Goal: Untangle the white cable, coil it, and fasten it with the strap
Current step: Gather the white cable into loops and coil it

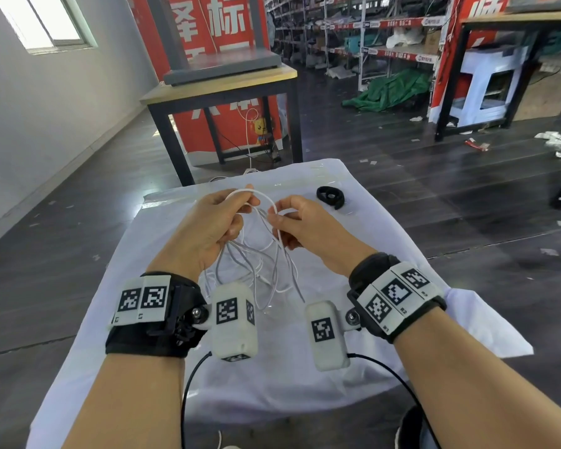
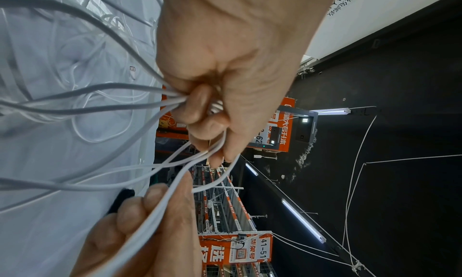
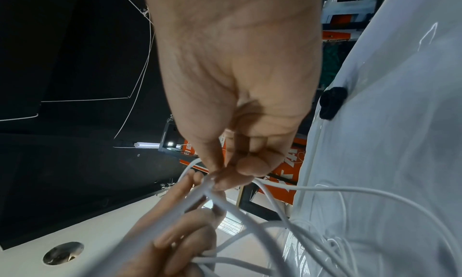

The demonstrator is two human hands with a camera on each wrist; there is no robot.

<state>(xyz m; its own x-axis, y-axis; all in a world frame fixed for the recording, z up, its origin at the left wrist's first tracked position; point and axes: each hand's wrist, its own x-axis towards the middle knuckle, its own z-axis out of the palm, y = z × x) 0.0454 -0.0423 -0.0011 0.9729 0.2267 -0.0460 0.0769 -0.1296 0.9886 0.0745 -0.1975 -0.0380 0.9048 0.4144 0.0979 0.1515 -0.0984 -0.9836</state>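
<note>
The thin white cable [image 1: 262,254] hangs in several tangled loops between my two hands, above a table draped in white cloth [image 1: 353,377]. My left hand [image 1: 214,218] holds a bundle of strands in its curled fingers; the same bundle [image 2: 140,101] runs into its fist in the left wrist view. My right hand [image 1: 297,222] pinches a strand between thumb and forefinger, and the pinched cable [image 3: 190,204] shows in the right wrist view. An arch of cable joins both hands. A black strap [image 1: 329,196], curled in a ring, lies on the cloth beyond my right hand, also visible as the strap [image 3: 332,101].
The cloth's edges [image 1: 486,322] drop off on both sides to a dark wooden floor. A black-framed table [image 1: 221,89] with a grey tray stands beyond the far edge. Shelving and a green tarp [image 1: 389,90] fill the back right. Wrist camera cords [image 1: 188,384] trail toward me.
</note>
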